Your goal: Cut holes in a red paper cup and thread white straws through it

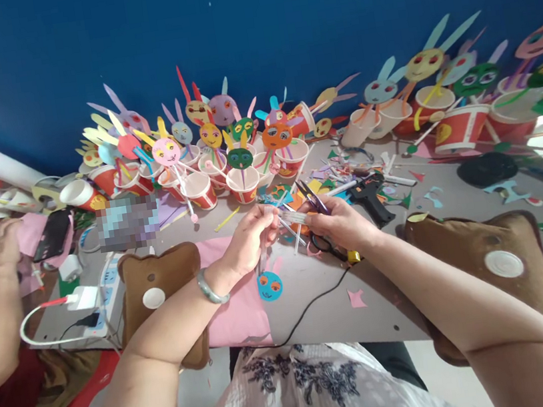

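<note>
My left hand [254, 236] is closed, pinching one end of a clear, shiny strip [294, 217] between thumb and fingers. My right hand [339, 222] is closed at the strip's other end and also holds scissors [312, 198], whose dark blades point up and away from me. Just below my left hand is a round blue paper face [269, 286] with orange eyes and pink ears. A narrow stem runs from it up toward my left fingers; whether they grip it, I cannot tell. Dark looped handles [327, 247] show beneath my right hand.
Paper cups [199, 191] with paper rabbit faces line the blue wall. A black glue gun [373, 199] lies among paper scraps right of my hand. Brown cushions [483, 268] flank my arms. A power strip [107, 294] and another person's hand [2, 245] are at left; a black cable [310, 302] crosses the table.
</note>
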Demonstrator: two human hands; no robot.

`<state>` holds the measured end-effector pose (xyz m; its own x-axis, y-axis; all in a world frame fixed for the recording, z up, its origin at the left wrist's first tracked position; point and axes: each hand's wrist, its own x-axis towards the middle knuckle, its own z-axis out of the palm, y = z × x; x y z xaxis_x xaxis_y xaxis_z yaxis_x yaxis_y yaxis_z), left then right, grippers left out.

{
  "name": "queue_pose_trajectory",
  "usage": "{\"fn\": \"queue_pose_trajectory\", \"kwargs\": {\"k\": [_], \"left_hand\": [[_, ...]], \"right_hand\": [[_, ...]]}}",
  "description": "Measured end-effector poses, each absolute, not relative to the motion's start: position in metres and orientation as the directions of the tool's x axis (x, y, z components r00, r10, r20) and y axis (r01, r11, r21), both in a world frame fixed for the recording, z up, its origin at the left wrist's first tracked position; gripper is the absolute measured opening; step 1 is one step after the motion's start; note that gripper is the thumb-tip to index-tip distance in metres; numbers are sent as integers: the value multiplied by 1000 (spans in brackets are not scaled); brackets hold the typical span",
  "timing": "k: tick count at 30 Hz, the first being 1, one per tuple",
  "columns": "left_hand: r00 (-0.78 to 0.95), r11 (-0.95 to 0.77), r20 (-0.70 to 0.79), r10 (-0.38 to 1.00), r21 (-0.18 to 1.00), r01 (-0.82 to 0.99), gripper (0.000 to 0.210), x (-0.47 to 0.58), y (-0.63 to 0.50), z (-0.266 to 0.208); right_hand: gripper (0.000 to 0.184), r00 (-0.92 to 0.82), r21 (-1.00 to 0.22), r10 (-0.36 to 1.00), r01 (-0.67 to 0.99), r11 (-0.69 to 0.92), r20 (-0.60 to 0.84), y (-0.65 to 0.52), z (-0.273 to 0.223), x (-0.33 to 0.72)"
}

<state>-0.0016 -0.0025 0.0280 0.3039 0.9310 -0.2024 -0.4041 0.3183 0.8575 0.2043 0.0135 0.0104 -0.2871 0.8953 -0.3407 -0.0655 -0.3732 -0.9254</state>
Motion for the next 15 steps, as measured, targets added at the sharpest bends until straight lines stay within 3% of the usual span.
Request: {"fn": "queue_pose_trajectory", "kwargs": {"k": [8,15], "left_hand": [[316,319,-220,923,897,-306,35,-3,-3,24],[202,156,-103,974,951,-265,38,-2,-5,12]], "right_hand": [[45,-287,-909,889,-112,-400,-356,15,9,203],[43,-288,-908,886,-103,-406,-363,14,10,202]]}}
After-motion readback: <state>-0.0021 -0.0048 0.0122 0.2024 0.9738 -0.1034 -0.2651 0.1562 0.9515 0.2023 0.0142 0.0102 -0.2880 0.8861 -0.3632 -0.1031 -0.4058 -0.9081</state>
